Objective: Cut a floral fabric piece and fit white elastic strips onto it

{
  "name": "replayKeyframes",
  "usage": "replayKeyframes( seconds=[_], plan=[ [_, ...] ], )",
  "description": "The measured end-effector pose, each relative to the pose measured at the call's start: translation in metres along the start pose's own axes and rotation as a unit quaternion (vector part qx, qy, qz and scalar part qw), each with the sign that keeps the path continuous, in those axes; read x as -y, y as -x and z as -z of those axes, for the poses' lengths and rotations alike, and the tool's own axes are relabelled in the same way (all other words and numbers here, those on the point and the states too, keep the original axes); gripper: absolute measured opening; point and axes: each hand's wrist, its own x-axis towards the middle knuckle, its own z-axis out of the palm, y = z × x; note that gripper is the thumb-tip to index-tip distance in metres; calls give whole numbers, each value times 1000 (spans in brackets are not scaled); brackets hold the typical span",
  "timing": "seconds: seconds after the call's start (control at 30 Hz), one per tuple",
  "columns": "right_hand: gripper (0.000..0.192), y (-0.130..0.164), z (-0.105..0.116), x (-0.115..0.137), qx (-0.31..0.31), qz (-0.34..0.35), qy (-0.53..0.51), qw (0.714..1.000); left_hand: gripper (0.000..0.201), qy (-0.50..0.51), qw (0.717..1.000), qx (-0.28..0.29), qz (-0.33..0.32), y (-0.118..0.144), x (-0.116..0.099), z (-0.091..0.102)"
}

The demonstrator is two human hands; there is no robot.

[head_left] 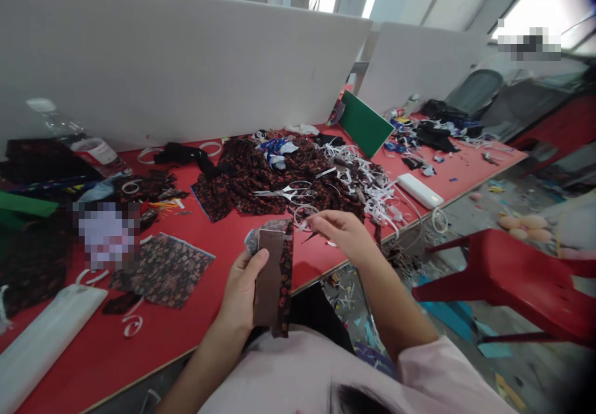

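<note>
A red tabletop (pixel 177 333) carries a broad, rumpled heap of dark cloth printed with reddish flowers (pixel 218 190). In front of it, near the person's body, is a long, flat, brown strip with dark floral cloth along its right side (pixel 269 277). Its long axis runs away from the body, nearly straight up the view. The left hand (pixel 244 283) is the nearer one: its fingers are clamped on the strip, thumb flat across the face. The strip's far end lies just left of the right hand's fingers, with a gap between.

A clear plastic bottle with a red-and-white label (pixel 95 151) stands far left; its writing cannot be read. Silver metal scissors (pixel 291 193) lie on the heap. The right hand (pixel 342 234) pinches its fingers together on a small, dark, pointed sliver (pixel 308 237), its material unclear.
</note>
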Motion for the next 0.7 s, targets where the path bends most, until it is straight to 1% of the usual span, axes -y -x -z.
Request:
replayKeyframes(
  seconds=[0.03, 0.07, 0.1, 0.13, 0.17, 0.23, 0.3, 0.37, 0.4, 0.43, 0.47, 0.5, 0.53, 0.57, 0.6, 0.63, 0.7],
  plan=[
    [34, 0, -8, 3, 57, -24, -92, 994, 38, -3, 1000, -4, -5, 0, 1, 0],
    [36, -1, -15, 5, 104, -46, -165, 980, 36, -6, 1000, -6, -7, 1, 1, 1],
    [37, -2, -20, 5, 136, -62, -217, 965, 34, -9, 1000, -6, -6, 1, 2, 1],
    [36, -5, -23, 5, 151, -71, -247, 955, 33, -11, 1000, -7, -4, 1, 2, 2],
    [35, -8, -25, 4, 149, -72, -252, 954, 32, -12, 1000, -10, -5, 1, 1, 3],
    [31, -16, -23, -1, 100, -51, -205, 972, 33, -11, 1000, -19, -12, 0, 0, 6],
    [28, -25, -18, -8, 19, -23, -122, 992, 34, -7, 1000, -24, -17, -1, -1, 9],
    [23, -30, -14, -13, -60, -8, -53, 997, 33, -7, 1000, -17, -16, -3, 0, 12],
    [21, -31, -13, -14, -78, -8, -45, 996, 32, -9, 1000, -11, -14, -4, 0, 13],
    [21, -30, -13, -15, -70, -13, -59, 996, 31, -12, 1000, -6, -13, -6, 1, 14],
    [22, -28, -15, -15, -37, -23, -94, 995, 30, -16, 1000, -1, -11, -7, 2, 14],
    [25, -25, -18, -15, 18, -42, -143, 989, 30, -19, 1000, 1, -11, -8, 3, 14],
    [27, -23, -21, -14, 83, -67, -196, 975, 30, -21, 1000, 3, -10, -9, 4, 14],
    [29, -20, -25, -14, 140, -96, -244, 955, 30, -23, 1000, 5, -8, -10, 5, 14],
    [29, -19, -29, -14, 181, -123, -283, 934, 30, -23, 1000, 6, -7, -11, 6, 14],
    [29, -18, -32, -14, 203, -146, -311, 917, 29, -23, 1000, 9, -6, -12, 7, 14],
    [26, -19, -37, -14, 214, -173, -346, 897, 29, -22, 1000, 17, -3, -13, 8, 15]
  ],
)
